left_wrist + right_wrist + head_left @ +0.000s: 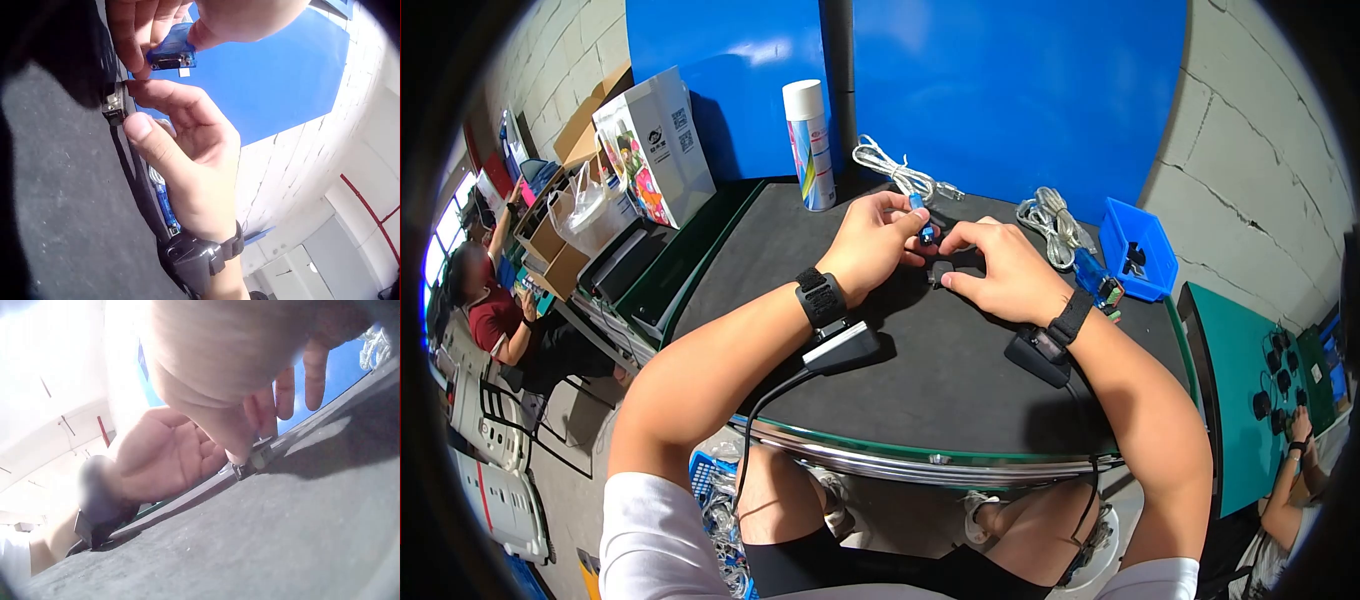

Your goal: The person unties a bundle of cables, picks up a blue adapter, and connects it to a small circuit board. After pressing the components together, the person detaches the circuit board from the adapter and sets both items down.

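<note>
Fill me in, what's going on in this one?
Someone's left-hand grip holds a blue connector, while the right-hand grip pinches a small dark connector close to the black mat. The two pieces are apart at this moment. Coiled pale cables lie farther back on the mat, with a spray can standing to the left.

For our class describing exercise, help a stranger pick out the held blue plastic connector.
On the dark grey table, find the bare left hand. It holds the translucent blue plastic connector; the small dark rectangular piece at the right hand isn't blue.
</note>
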Available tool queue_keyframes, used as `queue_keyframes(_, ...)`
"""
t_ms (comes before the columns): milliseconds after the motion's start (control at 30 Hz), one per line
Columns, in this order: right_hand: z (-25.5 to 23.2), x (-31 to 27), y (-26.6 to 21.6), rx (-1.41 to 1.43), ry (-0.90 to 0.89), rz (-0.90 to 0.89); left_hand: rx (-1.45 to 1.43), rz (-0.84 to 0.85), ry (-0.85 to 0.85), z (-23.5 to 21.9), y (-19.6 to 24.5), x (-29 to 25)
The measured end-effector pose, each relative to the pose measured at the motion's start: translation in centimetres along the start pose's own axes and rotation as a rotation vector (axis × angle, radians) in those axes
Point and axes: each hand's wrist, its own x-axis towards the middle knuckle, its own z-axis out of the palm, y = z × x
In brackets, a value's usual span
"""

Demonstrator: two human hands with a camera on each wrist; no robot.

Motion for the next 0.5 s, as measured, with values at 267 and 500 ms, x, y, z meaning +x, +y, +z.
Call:
queue_keyframes(267,-0.1,0.1,-0.2,0.138,0.005,-0.068,-0.004,-0.004,0.018,0.2,0.1,-0.1)
queue_keyframes(500,0.3,0.3,-0.2,0.269,0.061,-0.004,-0.024,0.001,0.038,0.0,0.0,0.1)
